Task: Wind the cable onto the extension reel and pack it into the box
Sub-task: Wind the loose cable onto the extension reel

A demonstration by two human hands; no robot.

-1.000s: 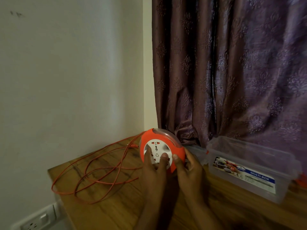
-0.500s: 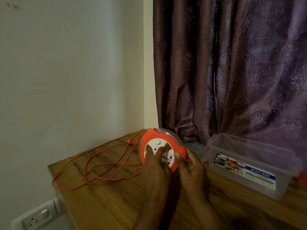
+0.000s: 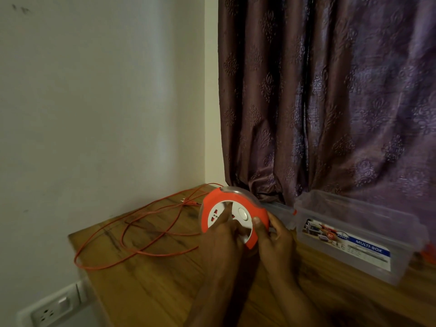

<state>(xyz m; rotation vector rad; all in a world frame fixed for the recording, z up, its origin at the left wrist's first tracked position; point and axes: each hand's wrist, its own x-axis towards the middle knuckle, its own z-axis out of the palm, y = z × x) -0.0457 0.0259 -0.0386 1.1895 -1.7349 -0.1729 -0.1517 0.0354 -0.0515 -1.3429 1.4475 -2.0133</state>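
A round orange extension reel (image 3: 213, 199) with a white socket face stands on edge on the wooden table (image 3: 153, 286). My left hand (image 3: 221, 237) lies over the white face, with its fingers pressing on the inner disc. My right hand (image 3: 274, 234) grips the reel's right rim, thumb on the orange edge. Loose loops of thin orange cable (image 3: 141, 223) sprawl on the table to the left, and the plug end (image 3: 188, 202) lies near the wall. A clear plastic box (image 3: 358, 234) labelled MULTI-BOX sits open to the right of the reel.
A purple patterned curtain (image 3: 330, 102) hangs right behind the reel and box. The white wall (image 3: 94, 114) bounds the table on the left. A white wall socket (image 3: 52, 310) sits below the table's left edge. Something orange (image 3: 429, 254) peeks out at the far right.
The white socket disc has turned under my left fingers. The cable loops on the table have drawn in and shifted toward the reel. My right hand has kept its hold on the rim.
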